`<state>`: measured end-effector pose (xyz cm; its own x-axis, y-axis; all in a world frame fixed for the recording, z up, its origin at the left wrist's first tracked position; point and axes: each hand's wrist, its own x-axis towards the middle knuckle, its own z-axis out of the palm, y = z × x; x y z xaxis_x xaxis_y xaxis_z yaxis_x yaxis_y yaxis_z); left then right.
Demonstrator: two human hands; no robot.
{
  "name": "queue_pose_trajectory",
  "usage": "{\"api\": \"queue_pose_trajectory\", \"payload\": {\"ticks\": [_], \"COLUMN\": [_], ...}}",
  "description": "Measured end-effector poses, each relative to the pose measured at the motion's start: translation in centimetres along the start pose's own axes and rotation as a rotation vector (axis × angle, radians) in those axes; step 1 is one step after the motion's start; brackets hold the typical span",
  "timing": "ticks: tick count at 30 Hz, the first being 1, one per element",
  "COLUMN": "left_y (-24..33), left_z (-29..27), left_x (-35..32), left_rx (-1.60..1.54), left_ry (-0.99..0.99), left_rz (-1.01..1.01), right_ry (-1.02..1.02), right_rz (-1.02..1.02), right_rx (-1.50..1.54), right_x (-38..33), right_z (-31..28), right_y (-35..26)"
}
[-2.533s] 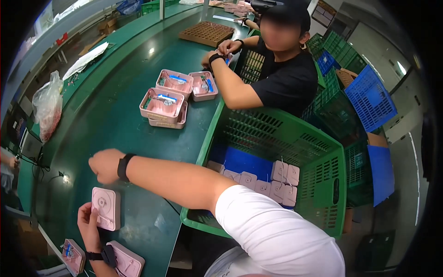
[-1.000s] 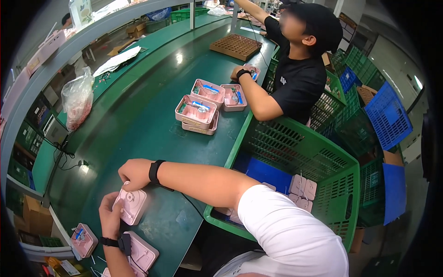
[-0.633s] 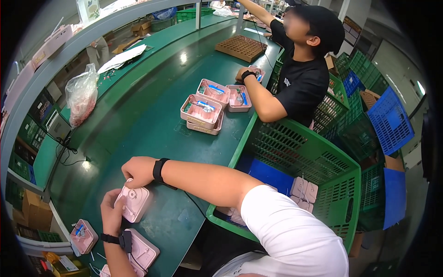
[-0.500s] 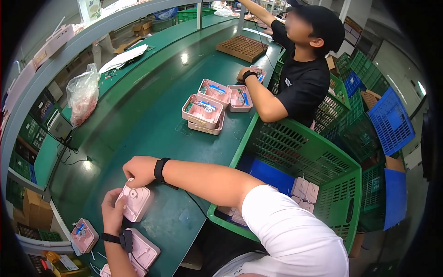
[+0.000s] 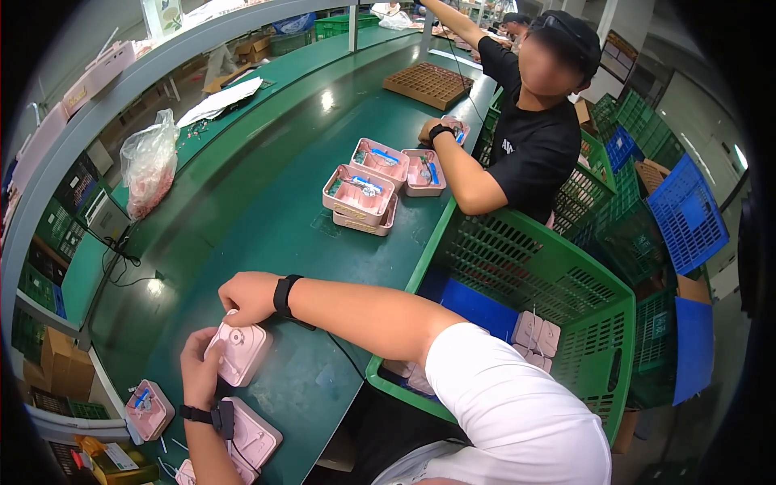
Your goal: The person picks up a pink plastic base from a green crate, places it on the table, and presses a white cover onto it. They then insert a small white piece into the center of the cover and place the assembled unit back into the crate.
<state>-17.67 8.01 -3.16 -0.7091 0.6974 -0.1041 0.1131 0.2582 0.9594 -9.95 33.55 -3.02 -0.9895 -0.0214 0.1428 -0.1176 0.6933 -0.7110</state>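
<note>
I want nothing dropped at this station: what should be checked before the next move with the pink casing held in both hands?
1. Left hand grips pink casing: ok.
2. Right hand on the casing's top edge: ok.
3. Casing halves fully seated: cannot tell.
4. Bare green belt beside the hands: ok.
5. Second casing under the left wrist, near the belt's edge: not ok.
6. Co-worker's hand away from this spot: ok.

Bright overhead light glares off the green table (image 5: 267, 218); fisheye edges bend, corners go black.
</note>
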Motion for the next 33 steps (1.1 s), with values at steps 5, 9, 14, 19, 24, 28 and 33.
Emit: {"api": "queue_pose_trajectory", "payload": {"ticks": [5,9,14,19,24,28,33], "left_y": [-0.2,-0.4,-0.2,-0.3,0.1,0.8,0.9], "left_z": [0.0,-0.4,0.0,-0.4,-0.8,-0.6,-0.2], "left_x": [0.1,0.2,-0.4,0.3,1.0,1.1,1.2], "left_rx": [0.006,0.01,0.072,0.016,-0.052,-0.071,-0.085], "left_ry": [0.0,-0.03,-0.082,-0.123,-0.125,-0.138,-0.12], "left_rz": [0.007,0.013,0.081,-0.024,-0.131,-0.185,-0.223], "right_ry": [-0.008,-0.014,0.033,-0.005,-0.019,-0.04,-0.044], "right_rz": [0.004,0.004,0.025,-0.007,0.012,0.031,0.013], "right_rx": [-0.002,-0.043,-0.073,-0.105,-0.156,-0.153,-0.16], "right_x": [-0.1,0.0,0.5,0.4,1.5,1.1,1.1], "right_z": [0.0,0.1,0.7,0.8,0.8,0.2,0.1], "right_y": [-0.1,-0.3,-0.8,-1.4,-2.1,-2.4,-2.5]}}
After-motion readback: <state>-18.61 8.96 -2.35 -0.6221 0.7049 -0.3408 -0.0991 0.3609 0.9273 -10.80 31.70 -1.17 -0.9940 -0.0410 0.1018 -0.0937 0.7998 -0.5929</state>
